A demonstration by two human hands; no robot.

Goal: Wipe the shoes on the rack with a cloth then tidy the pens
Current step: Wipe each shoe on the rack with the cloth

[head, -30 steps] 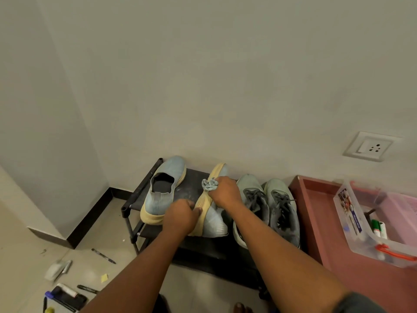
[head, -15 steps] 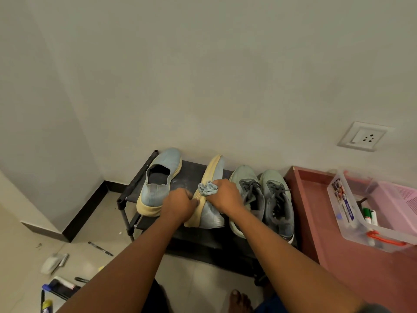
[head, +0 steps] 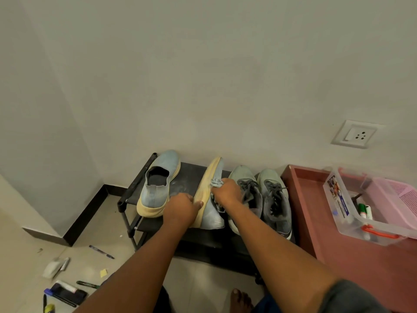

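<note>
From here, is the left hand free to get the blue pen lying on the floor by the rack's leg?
Probably not yet: the left hand is steadying the tipped shoe. The pen itself lies unobstructed.

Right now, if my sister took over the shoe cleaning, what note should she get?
Left hand steadies the blue shoe tipped on its side on the rack.
Right hand presses the bunched cloth against that shoe.
The other blue shoe and the grey pair stand upright on the rack; can't tell whether they're wiped.
Left to do: pens lie scattered on the floor.
</note>
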